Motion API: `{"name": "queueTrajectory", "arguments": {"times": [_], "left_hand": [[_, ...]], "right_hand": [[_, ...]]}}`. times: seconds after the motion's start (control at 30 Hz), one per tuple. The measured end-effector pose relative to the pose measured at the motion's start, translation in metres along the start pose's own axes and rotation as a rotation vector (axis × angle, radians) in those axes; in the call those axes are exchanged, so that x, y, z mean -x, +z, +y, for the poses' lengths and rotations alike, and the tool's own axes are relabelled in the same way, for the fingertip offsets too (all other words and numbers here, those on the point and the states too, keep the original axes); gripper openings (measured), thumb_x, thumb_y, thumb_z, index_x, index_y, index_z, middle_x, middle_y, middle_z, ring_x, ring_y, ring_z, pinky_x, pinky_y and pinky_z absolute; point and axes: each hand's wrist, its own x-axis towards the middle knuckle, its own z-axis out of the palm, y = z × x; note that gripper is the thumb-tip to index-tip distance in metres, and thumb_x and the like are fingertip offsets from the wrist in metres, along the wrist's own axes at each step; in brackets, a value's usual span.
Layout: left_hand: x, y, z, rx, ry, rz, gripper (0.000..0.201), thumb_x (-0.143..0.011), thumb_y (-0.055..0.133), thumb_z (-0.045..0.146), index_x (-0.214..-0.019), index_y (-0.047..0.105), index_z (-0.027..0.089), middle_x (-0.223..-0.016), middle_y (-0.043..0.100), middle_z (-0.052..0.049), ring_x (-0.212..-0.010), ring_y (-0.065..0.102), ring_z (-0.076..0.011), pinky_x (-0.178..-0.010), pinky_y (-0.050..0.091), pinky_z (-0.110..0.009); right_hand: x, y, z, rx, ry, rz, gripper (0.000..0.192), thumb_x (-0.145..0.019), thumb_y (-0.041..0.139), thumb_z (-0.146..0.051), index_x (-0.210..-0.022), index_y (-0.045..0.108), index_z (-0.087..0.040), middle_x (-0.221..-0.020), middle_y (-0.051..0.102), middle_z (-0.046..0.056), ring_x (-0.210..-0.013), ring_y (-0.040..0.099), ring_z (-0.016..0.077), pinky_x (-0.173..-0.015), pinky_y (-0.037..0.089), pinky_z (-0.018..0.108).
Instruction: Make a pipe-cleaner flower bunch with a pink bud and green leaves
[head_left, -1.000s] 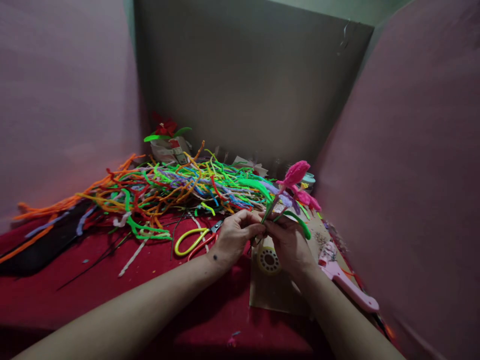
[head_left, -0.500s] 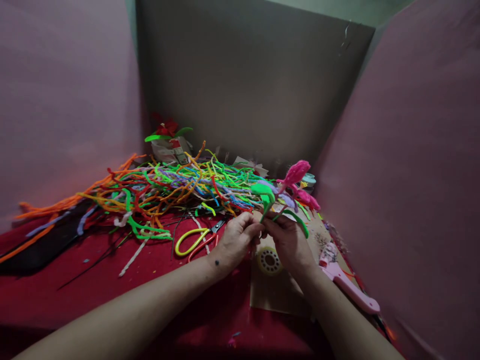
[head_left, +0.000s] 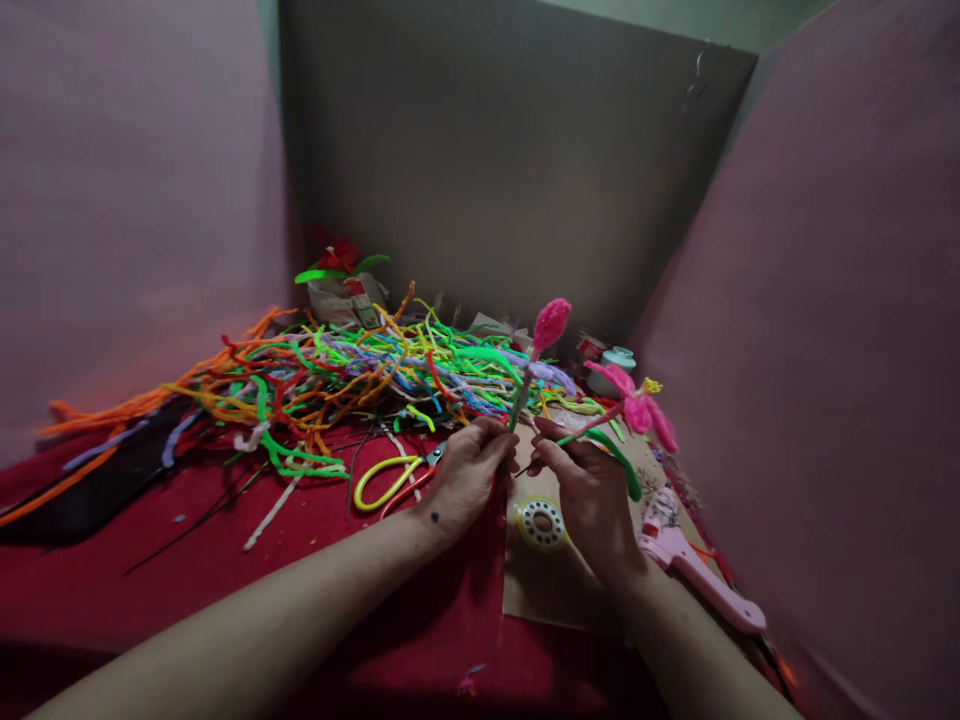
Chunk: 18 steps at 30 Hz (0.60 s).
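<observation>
Two fuzzy-stemmed pieces, one per hand, above the front part of a red cloth (head_left: 337,645). The L. hand (head_left: 474,468) is closed in a thumb-and-finger pinch on the stem of a pink bud (head_left: 553,323); long axis near vert., top leaning slightly R., bud end up. A green leaf (head_left: 487,355) arches L. off this stem. The R. hand (head_left: 591,488), fingers likewise pinched shut, has hold of a pink flower (head_left: 637,412); its stem runs obliquely, thin dark end low L. toward the L. hand, bloom up and R., w/ yellow centre near the top. A second green leaf (head_left: 624,462) curves down over the R. hand. Hands near each other, apart.

Hidden or unclear: lower end of bud stem, inside L. hand; exact finger contacts, both hands; blade tips of scissors (head_left: 386,485), behind L. hand; part of cardboard (head_left: 555,600), under R. forearm. Both forearms cut off at bottom edge. Small items behind the pipe-cleaner pile (head_left: 360,370) too dim to ID.
</observation>
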Motion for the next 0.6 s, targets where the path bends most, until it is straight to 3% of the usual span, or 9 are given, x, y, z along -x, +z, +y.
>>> {"name": "queueTrajectory", "arguments": {"times": [0.17, 0.3, 0.4, 0.6], "left_hand": [[0.0003, 0.0010, -0.0078, -0.025, 0.117, 0.005, 0.015, -0.075, 0.058, 0.026, -0.065, 0.053, 0.015, -0.058, 0.052, 0.004, -0.054, 0.045, -0.0074, -0.054, 0.038, -0.020], [0.0027, 0.0019, -0.0105, 0.005, 0.074, -0.091, 0.018, -0.078, 0.057, 0.031, -0.069, 0.052, 0.016, -0.060, 0.056, 0.003, -0.053, 0.048, -0.0078, -0.052, 0.039, -0.020], [0.0040, 0.0017, -0.0103, -0.035, 0.039, -0.097, 0.019, -0.078, 0.057, 0.033, -0.071, 0.052, 0.016, -0.060, 0.057, 0.003, -0.052, 0.050, -0.0076, -0.050, 0.039, -0.019], [0.0053, 0.0030, -0.0070, 0.026, 0.026, -0.120, 0.013, -0.077, 0.057, 0.027, -0.072, 0.053, 0.016, -0.058, 0.059, 0.003, -0.048, 0.053, -0.0081, -0.047, 0.043, -0.019]], "right_hand": [[0.0001, 0.0032, -0.0001, -0.029, 0.011, -0.050, 0.019, -0.073, 0.063, -0.029, -0.089, 0.071, -0.023, -0.069, 0.066, -0.002, -0.066, 0.058, 0.0151, -0.068, 0.044, 0.028], [-0.0028, 0.0024, -0.0001, 0.002, -0.003, -0.097, 0.015, -0.074, 0.060, -0.028, -0.081, 0.071, -0.022, -0.056, 0.059, -0.004, -0.056, 0.052, 0.0130, -0.059, 0.041, 0.026], [-0.0036, 0.0008, 0.0021, 0.056, -0.031, -0.080, 0.012, -0.074, 0.059, -0.027, -0.070, 0.068, -0.021, -0.055, 0.054, -0.005, -0.055, 0.046, 0.0120, -0.056, 0.038, 0.026], [-0.0003, -0.0019, -0.0001, 0.048, -0.017, -0.135, 0.025, -0.078, 0.055, -0.027, -0.054, 0.054, -0.020, -0.052, 0.046, -0.004, -0.053, 0.040, 0.0116, -0.052, 0.033, 0.026]]}}
